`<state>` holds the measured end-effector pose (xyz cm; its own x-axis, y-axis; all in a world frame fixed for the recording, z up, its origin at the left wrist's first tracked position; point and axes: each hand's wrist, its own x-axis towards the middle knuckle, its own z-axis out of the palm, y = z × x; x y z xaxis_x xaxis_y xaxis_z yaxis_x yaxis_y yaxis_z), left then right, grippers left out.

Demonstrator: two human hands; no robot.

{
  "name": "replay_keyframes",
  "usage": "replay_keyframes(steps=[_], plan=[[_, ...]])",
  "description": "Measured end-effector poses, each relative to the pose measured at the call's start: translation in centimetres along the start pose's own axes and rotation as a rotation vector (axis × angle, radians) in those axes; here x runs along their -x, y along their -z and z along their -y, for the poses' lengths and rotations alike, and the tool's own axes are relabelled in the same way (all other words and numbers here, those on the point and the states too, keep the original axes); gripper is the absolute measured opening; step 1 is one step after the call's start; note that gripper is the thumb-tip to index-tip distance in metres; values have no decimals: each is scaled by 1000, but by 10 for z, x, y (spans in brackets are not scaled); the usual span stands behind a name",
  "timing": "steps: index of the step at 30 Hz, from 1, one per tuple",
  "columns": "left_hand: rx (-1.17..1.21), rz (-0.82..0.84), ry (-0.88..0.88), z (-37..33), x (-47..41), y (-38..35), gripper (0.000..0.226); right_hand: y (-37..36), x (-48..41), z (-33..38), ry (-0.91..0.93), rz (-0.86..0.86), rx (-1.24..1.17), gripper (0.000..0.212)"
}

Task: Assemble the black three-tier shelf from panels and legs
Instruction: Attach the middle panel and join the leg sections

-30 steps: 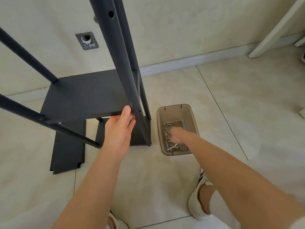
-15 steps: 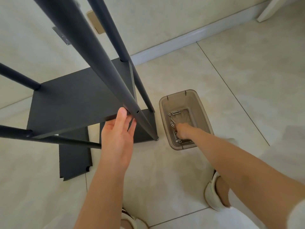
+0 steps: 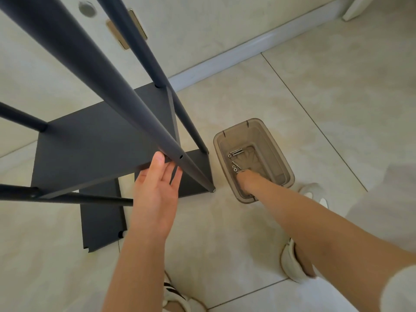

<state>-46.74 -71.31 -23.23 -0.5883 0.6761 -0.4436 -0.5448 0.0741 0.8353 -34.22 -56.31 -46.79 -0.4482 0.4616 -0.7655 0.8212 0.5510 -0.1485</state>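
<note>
The black shelf frame stands on the floor: several round legs [image 3: 126, 104] rise toward me. A black panel [image 3: 94, 149] sits between them, with another panel [image 3: 198, 174] low down. My left hand [image 3: 157, 194] has straight fingers touching the front edge of the upper panel, right beside the near leg's screw hole [image 3: 180, 157]. My right hand [image 3: 246, 180] reaches down into a brown translucent bin [image 3: 258, 127] holding several silver bolts [image 3: 235, 152]. Its fingers are hidden inside the bin.
A loose black panel [image 3: 101, 217] lies flat on the tiled floor under the frame. The wall and white baseboard [image 3: 247, 52] run behind. My feet in white shoes [image 3: 292, 260] stand at the bottom of the view. A white furniture leg [image 3: 353, 7] is top right.
The view has dropped closer to the frame and bin. My right hand has stayed down inside the bin among the bolts. My left hand has kept to the panel edge by the leg.
</note>
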Motion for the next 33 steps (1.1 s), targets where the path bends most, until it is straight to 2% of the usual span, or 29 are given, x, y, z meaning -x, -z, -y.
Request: replay_keyframes(steps=[6, 11, 16, 21, 23, 24, 26, 28, 29, 33], plan=[[19, -18, 29, -1, 5, 3, 63, -2, 3, -12, 57, 63, 90, 22], [11, -9, 44, -1, 4, 6, 65, 1, 7, -15, 68, 60, 86, 31], [10, 0, 43, 1, 1, 10, 62, 6, 15, -17, 40, -15, 45, 30], [-4, 44, 46, -1, 5, 10, 45, 11, 32, -16, -11, -175, -116, 19], [-8, 55, 46, -3, 9, 9, 41, 12, 41, -12, -28, -293, -277, 11], [-11, 60, 46, -3, 11, 8, 40, 14, 46, -8, -33, -357, -424, 15], [-4, 64, 49, -4, 15, 6, 42, 26, 62, 3, -45, -473, -938, 24], [21, 64, 54, -4, 21, 5, 47, 45, 86, 17, -45, -605, -1339, 18], [31, 65, 59, -4, 24, 4, 46, 54, 101, 23, -21, -662, -1428, 16], [59, 59, 70, -3, 35, 4, 17, 76, 171, 46, 88, -775, -1683, 21]])
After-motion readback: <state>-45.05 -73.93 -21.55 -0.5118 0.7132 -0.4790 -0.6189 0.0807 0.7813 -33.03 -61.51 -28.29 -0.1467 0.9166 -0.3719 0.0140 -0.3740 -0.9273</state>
